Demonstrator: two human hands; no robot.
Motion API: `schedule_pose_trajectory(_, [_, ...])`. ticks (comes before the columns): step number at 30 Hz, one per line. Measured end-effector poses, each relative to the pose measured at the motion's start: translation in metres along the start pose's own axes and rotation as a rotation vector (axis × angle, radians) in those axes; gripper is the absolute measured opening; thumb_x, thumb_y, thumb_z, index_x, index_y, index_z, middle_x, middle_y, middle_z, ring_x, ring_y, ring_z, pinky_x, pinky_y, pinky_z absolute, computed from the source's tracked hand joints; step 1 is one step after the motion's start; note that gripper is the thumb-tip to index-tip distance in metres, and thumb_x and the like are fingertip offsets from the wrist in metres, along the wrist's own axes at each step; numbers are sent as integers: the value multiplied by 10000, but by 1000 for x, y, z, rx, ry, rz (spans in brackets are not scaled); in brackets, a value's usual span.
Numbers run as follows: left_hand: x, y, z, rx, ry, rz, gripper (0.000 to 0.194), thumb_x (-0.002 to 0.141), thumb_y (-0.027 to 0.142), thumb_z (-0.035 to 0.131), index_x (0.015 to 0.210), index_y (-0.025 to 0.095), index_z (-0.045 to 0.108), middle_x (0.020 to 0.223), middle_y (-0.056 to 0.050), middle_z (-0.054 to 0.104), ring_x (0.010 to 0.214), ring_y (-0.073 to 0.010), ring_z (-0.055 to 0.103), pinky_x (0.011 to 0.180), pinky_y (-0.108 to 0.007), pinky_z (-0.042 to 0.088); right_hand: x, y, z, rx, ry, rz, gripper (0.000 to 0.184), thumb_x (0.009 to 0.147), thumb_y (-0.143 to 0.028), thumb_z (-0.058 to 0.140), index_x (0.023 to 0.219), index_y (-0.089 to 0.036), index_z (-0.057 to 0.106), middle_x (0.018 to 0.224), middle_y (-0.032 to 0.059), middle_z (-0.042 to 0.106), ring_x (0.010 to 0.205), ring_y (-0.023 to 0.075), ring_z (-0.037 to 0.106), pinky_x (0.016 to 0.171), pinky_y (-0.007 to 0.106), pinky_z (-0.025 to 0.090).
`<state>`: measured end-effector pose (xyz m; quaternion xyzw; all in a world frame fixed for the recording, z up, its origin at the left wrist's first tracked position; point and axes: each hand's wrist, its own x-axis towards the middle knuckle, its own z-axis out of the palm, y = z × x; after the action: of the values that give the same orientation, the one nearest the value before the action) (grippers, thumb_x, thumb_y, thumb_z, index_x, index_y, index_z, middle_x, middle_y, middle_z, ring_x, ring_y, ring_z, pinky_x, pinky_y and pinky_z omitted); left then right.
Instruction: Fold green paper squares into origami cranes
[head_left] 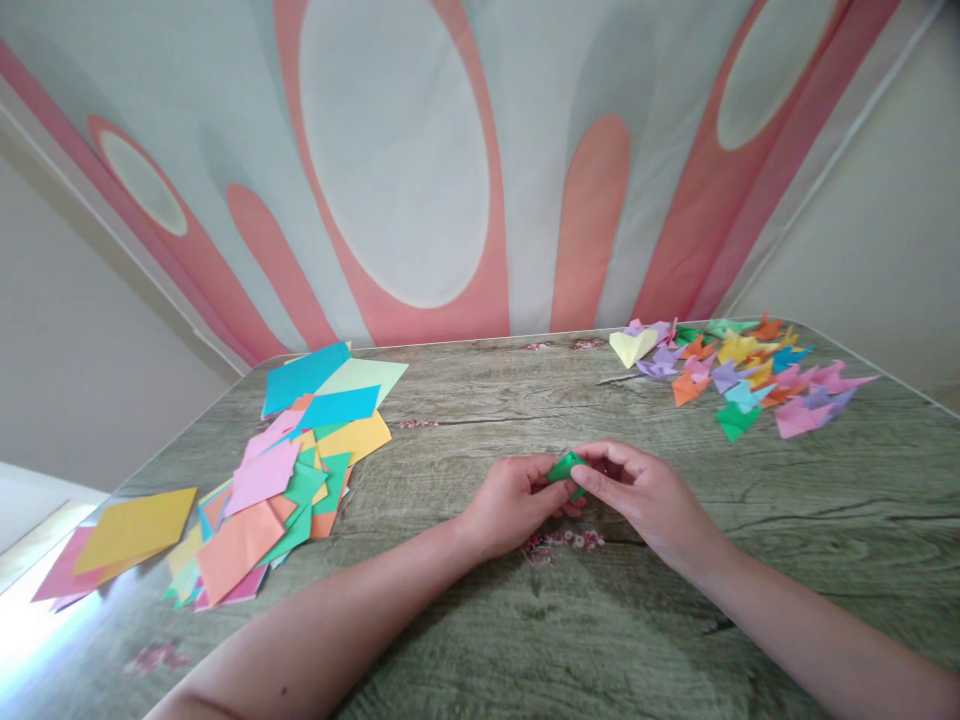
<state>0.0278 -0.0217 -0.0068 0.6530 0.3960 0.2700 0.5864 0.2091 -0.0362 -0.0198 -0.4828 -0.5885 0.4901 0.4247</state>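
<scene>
A small folded piece of green origami paper [564,466] is held between my two hands, just above the middle of the table. My left hand [517,500] pinches its left and lower side between thumb and fingers. On the other side, my right hand [637,490] grips the right edge with thumb and forefinger. Fingers cover much of the paper, so its full folded shape cannot be made out.
Loose coloured paper squares [262,480] lie in a spread pile on the left, with yellow and pink sheets [135,530] near the table's left edge. Several folded paper figures [742,370] cluster at the back right. A printed cloth [405,150] hangs behind the wood-patterned table [465,390].
</scene>
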Motion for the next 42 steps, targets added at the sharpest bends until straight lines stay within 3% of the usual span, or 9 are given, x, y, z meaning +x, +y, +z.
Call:
schedule_pose_trajectory(4, [-1,0,1,72,-9,-1,292,887,411,568,846,139,662,826,-52,711,736,-142,653,714,-255,524,-1,-3,0,-44,-29,13,238,829,-447,643,888,-218,661,712,-11,660,677,164,624,647,285,486])
schedule_pose_trajectory(13, [1,1,5,-73,-26,-73,279,839,416,623,841,137,644,793,-53,716,717,-152,681,683,-249,528,-1,-5,0,-43,-3,29,246,828,-447,632,888,-210,659,709,-6,661,653,169,612,634,295,481])
schedule_pose_trajectory(22, [-2,3,3,88,-13,-51,218,854,348,586,794,148,650,794,-35,721,722,-153,671,656,-231,502,-3,-10,0,-68,5,22,258,828,-465,628,779,-212,634,672,-7,659,662,167,614,641,281,462])
schedule_pose_trajectory(29, [2,3,-6,40,102,-40,133,803,276,638,804,143,629,762,-25,714,672,-125,650,610,-200,458,-1,-5,-6,-145,101,20,309,832,-502,613,784,-201,660,706,3,647,679,162,566,641,275,434])
schedule_pose_trajectory(42, [9,4,-20,-152,247,-6,299,724,401,746,766,125,640,693,-29,688,618,-118,617,604,-211,471,2,4,-10,-196,25,38,313,820,-514,609,803,-208,674,691,-11,626,616,148,516,575,265,390])
